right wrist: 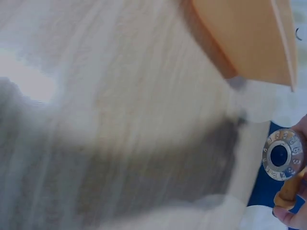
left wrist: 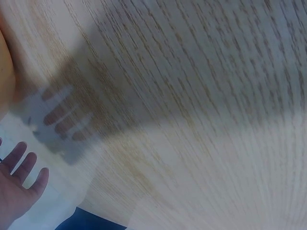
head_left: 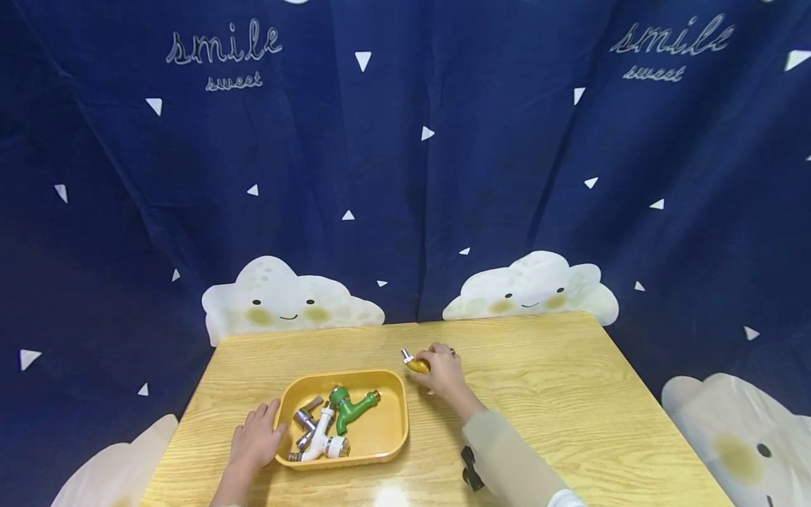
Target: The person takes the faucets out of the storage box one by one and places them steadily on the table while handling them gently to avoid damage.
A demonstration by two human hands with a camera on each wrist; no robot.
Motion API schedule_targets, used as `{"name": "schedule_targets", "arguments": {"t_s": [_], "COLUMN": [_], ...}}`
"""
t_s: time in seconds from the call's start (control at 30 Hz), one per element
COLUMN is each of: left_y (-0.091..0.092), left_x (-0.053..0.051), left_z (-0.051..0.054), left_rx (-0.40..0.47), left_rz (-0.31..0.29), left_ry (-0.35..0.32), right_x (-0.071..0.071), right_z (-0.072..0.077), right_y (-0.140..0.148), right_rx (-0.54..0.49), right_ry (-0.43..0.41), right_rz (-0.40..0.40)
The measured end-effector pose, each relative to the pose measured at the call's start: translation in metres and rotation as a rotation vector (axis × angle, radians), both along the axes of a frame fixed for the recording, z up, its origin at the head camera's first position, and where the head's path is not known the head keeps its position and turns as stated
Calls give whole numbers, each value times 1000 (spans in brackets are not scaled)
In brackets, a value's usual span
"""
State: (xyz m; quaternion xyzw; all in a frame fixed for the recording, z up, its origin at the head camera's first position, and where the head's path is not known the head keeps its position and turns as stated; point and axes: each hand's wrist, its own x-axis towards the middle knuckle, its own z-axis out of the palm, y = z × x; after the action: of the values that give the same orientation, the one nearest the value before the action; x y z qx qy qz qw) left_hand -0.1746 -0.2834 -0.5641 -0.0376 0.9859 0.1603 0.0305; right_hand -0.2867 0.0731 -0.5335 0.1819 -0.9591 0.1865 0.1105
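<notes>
My right hand grips a yellow tap with a silver end, held up near the far edge of the table. In the right wrist view, that yellow tap shows a round metal ring with a dark centre at its end. My left hand rests at the left rim of a yellow tray, its fingers fairly straight. Inside the tray lie a green tap, a white tap and a chrome tap. The white one partly overlaps the chrome one.
A wooden table carries the tray left of centre. Behind it hangs a dark blue curtain with white clouds and triangles. A small black object sits against the right sleeve.
</notes>
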Motion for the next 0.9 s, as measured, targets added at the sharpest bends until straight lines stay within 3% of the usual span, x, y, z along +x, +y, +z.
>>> {"name": "schedule_targets", "arguments": {"t_s": [0.57,0.9], "left_y": [0,-1], "left_x": [1,1], "left_z": [0,-2], "left_rx": [8,-3], "left_rz": [-11,0], "left_ry": [1,12], "right_x": [11,15], "right_z": [-36,-44], "right_y": [16,16], "right_rx": [36,76], "right_ry": [-68,-122], "right_rz": [-75,-104]}}
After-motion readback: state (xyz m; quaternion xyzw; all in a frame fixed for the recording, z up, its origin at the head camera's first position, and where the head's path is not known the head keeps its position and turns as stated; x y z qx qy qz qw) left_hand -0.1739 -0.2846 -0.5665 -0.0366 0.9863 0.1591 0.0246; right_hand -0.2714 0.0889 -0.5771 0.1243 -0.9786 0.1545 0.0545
